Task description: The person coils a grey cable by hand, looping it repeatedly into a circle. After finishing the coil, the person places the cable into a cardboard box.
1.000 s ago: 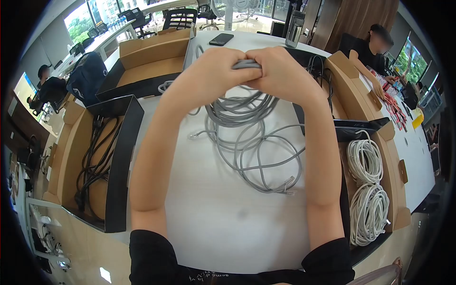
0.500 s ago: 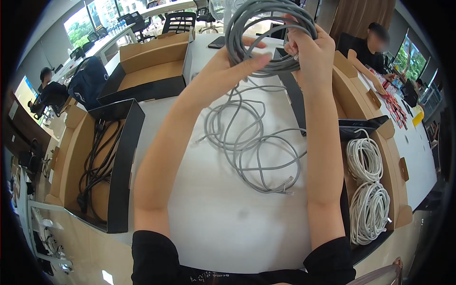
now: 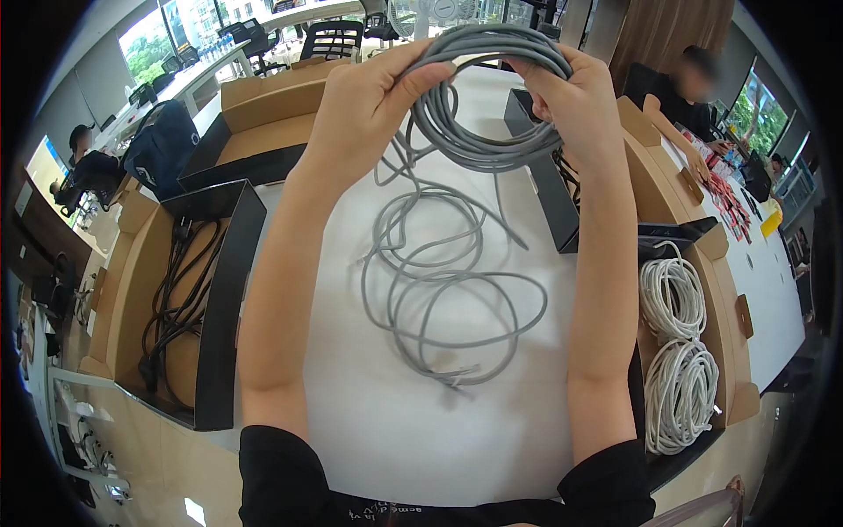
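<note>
Both my hands hold a thick coil of grey network cable (image 3: pixel 487 154) above the far part of the white table (image 3: pixel 430 448). My left hand (image 3: pixel 378 97) grips the coil's left side, thumb on top of the strands. On the opposite side, my right hand (image 3: pixel 575 97) is closed around the strands, its fingertips partly hidden. Beneath the coil, loose loops of grey network cable (image 3: pixel 439 281) lie on the table, with clear plugs at the near end. A strand runs up from these loops toward the coil near my left hand.
Left of me stands an open black box (image 3: pixel 219 299) with black power cables (image 3: pixel 180 299). At right, another open box (image 3: pixel 733 334) holds two white cable coils (image 3: pixel 680 395). More open boxes stand further back. A person (image 3: pixel 694 97) sits at the far right by red items (image 3: pixel 727 206).
The coil has come down and nearer, and my left hand now wraps its left side instead of spreading its fingers. The loose loops have shifted toward me.
</note>
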